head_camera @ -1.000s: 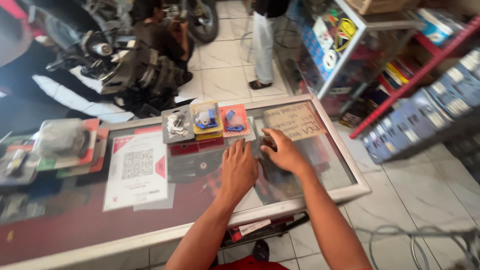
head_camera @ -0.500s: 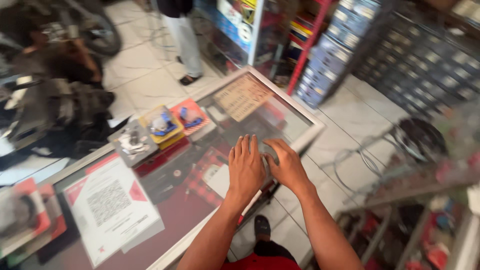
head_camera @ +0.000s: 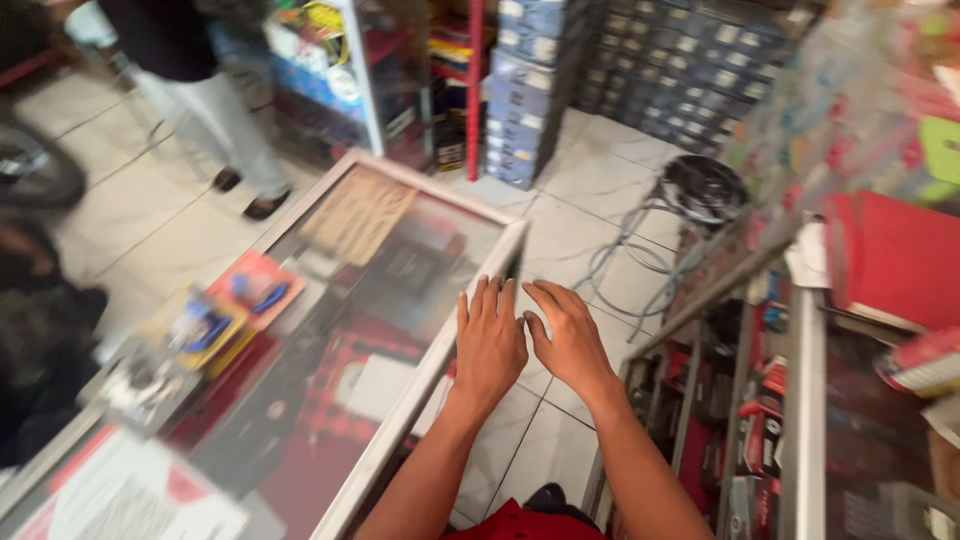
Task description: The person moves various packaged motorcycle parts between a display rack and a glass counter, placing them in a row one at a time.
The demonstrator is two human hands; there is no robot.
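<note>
Glass worktop [head_camera: 400, 250] with a pale metal frame lies under and to the left of both hands, running from the lower left toward the upper middle of the view. The left hand [head_camera: 488, 345] is spread flat with its fingers straight, its grip released and holding nothing; it sits over the near right edge of the frame, though the blur hides whether the palm rests on it. The right hand [head_camera: 572, 343] is just beside it, thumb close to the left hand's fingers, also flat and empty, and it hangs past the worktop's edge over the white tiled floor [head_camera: 600, 190].

On the glass, a brown cardboard sheet [head_camera: 357, 212] lies near the far corner. Farther left sit a red blister pack [head_camera: 256, 290] and a yellow one [head_camera: 205, 328], side by side. A white printed sheet [head_camera: 120, 495] lies at the near left end.

Right of the hands stands a glass display case [head_camera: 800, 400]. A round black stool [head_camera: 700, 185] stands on the floor beyond. Another person in pale trousers [head_camera: 215, 110] stands at the upper left.
</note>
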